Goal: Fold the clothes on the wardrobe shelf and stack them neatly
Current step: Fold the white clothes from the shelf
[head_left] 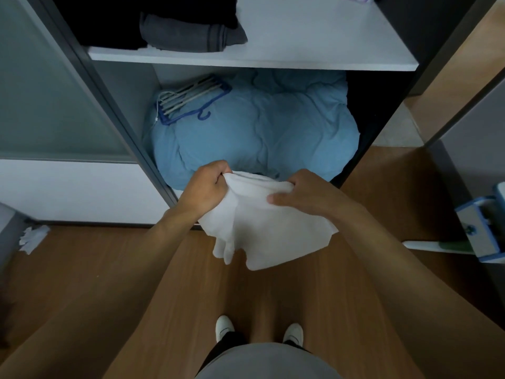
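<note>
Two hands hold up a white cloth in front of the wardrobe.

The white cloth (267, 231) hangs in the middle of the frame, over the wood floor. The left hand (207, 187) pinches one top end. The right hand (306, 192) grips the other top end, fingers closed on it. They probably hold it up to pull it flat for folding. In the upper part, the white shelf (300, 50) holds a grey folded pile (188, 34), and the stack may go beside it. I cannot tell what kind of clothing the cloth is.
</note>
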Demonstrator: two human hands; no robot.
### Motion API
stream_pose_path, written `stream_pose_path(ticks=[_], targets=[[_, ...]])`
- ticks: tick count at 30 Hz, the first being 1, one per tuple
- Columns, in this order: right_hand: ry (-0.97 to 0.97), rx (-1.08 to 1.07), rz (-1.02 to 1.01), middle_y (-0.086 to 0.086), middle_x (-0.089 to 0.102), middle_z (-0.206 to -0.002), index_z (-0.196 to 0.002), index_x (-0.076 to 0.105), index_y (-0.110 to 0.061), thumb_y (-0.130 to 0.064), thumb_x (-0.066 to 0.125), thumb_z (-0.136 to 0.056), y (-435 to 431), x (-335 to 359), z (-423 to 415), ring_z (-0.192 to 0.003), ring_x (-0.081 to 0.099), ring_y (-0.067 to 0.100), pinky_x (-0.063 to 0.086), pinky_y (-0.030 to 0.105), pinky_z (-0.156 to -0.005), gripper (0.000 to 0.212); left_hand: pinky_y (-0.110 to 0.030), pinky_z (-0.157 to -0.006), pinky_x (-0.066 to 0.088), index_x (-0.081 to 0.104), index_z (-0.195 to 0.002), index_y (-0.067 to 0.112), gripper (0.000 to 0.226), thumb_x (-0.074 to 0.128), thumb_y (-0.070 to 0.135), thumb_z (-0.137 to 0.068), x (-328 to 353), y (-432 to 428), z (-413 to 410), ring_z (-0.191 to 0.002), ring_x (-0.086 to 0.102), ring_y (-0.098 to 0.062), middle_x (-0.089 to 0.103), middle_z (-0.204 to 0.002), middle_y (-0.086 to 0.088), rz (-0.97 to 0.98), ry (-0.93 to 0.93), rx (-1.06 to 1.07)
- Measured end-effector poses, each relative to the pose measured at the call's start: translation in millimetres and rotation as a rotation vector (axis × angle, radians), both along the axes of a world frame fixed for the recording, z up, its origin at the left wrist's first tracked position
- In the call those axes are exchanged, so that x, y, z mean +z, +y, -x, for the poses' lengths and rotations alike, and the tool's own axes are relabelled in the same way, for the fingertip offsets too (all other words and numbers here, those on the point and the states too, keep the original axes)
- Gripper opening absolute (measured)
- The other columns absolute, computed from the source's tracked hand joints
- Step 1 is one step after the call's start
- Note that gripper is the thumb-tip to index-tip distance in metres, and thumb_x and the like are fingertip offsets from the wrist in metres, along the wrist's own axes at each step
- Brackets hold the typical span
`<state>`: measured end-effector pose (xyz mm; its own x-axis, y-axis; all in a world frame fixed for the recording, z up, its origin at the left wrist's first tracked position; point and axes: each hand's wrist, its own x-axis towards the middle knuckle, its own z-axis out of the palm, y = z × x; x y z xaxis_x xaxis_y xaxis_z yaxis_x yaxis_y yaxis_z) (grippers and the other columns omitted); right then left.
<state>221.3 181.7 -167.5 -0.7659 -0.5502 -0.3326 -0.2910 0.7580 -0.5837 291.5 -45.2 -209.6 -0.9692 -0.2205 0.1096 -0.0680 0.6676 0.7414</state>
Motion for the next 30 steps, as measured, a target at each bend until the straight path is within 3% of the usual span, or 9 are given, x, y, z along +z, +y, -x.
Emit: stream_pose_path(ticks=[5,8,11,13,16,18,22,27,30], targets=[[0.0,0.049,0.157,0.0,0.052,-0.059,-0.058,0.053,-0.018,-0.04,0.066,-0.094,0.2,1.6,4.0,-0.054,0.047,0.007,0.033,0.026,-0.059,0.044,-0.024,-0.057,0.041,0.052,-0.095,0.023,0.029,0.049,-0.004,-0.085,-13.4,-14.3,-2.0,-0.069,0.052,-0.013,0.058,-0.085,-0.001,0.044,-0.211,-0.076],[-0.077,0.14,0.155,0.015,0.07,-0.09,-0.096,0.071,-0.002,-0.032,0.061,-0.099,-6.5,6.5,0.9,-0.073,0.059,0.015,0.041,0.026,-0.069,0.032,-0.027,-0.071,0.048,0.056,-0.113,0.02,0.037,0.049,-0.006,-0.087,-22.0,-15.6,-1.2,-0.085,0.058,-0.019,0.06,-0.096,-0.002,0.082,-0.275,-0.085],[-0.144,0.141,0.164,0.018,0.063,-0.084,-0.104,0.067,0.006,-0.021,0.058,-0.1,-13.1,13.6,-0.1,-0.072,0.051,0.01,0.037,0.025,-0.068,0.029,-0.034,-0.083,0.049,0.07,-0.094,-0.004,0.021,0.052,-0.006,-0.084,-34.1,-16.8,-1.2,-0.099,0.058,-0.031,0.058,-0.1,-0.012,0.185,-0.236,-0.054],[-0.193,0.105,0.129,0.012,0.051,-0.077,-0.099,0.062,0.013,-0.014,0.059,-0.097,-17.0,14.9,-0.8,-0.069,0.045,0.01,0.032,0.028,-0.066,0.027,-0.03,-0.083,0.046,0.073,-0.09,-0.005,0.02,0.055,-0.005,-0.083,-37.6,-16.7,-2.4,-0.105,0.054,-0.028,0.055,-0.102,-0.008,0.213,-0.163,0.018],[-0.307,0.011,0.095,0.006,0.056,-0.088,-0.101,0.065,0.004,-0.014,0.063,-0.089,-22.4,10.2,-3.9,-0.083,0.052,0.016,0.038,0.03,-0.074,0.021,-0.028,-0.079,0.044,0.076,-0.098,0.003,0.025,0.057,-0.002,-0.083,-31.9,-17.7,0.2,-0.104,0.054,-0.02,0.057,-0.106,-0.003,0.241,-0.048,0.1],[-0.425,-0.127,0.136,0.006,0.059,-0.094,-0.088,0.064,-0.012,-0.013,0.064,-0.083,-26.7,7.3,-7.6,-0.089,0.056,0.02,0.044,0.03,-0.074,0.005,-0.027,-0.077,0.043,0.076,-0.097,0.009,0.026,0.055,-0.001,-0.085,-25.0,-19.1,4.4,-0.096,0.055,-0.015,0.058,-0.106,0.0,0.211,-0.031,0.105],[-0.569,-0.283,0.196,0.007,0.055,-0.084,-0.074,0.053,-0.016,-0.008,0.063,-0.078,-32.3,4.4,-13.8,-0.077,0.056,0.022,0.045,0.027,-0.061,0.013,-0.025,-0.081,0.042,0.069,-0.086,0.014,0.027,0.051,-0.006,-0.088,-11.4,-20.1,14.4,-0.095,0.057,-0.017,0.061,-0.103,-0.004,-0.071,-0.045,0.072],[-0.603,-0.235,0.221,0.002,0.061,-0.073,-0.065,0.058,-0.017,-0.006,0.059,-0.081,-44.9,14.3,-17.3,-0.072,0.059,0.019,0.047,0.027,-0.064,0.019,-0.029,-0.094,0.05,0.063,-0.087,0.02,0.026,0.058,-0.006,-0.091,-4.1,-11.8,14.5,-0.108,0.062,-0.018,0.067,-0.113,0.002,-0.617,-0.112,0.024],[-0.615,-0.184,0.269,0.004,0.069,-0.08,-0.081,0.07,-0.015,-0.008,0.059,-0.085,-50.7,21.8,-18.3,-0.073,0.067,0.02,0.054,0.029,-0.069,0.013,-0.032,-0.084,0.056,0.058,-0.103,0.027,0.024,0.06,0.004,-0.097,-7.7,-8.5,7.9,-0.1,0.066,-0.016,0.068,-0.113,0.004,-0.954,-0.148,0.024]])
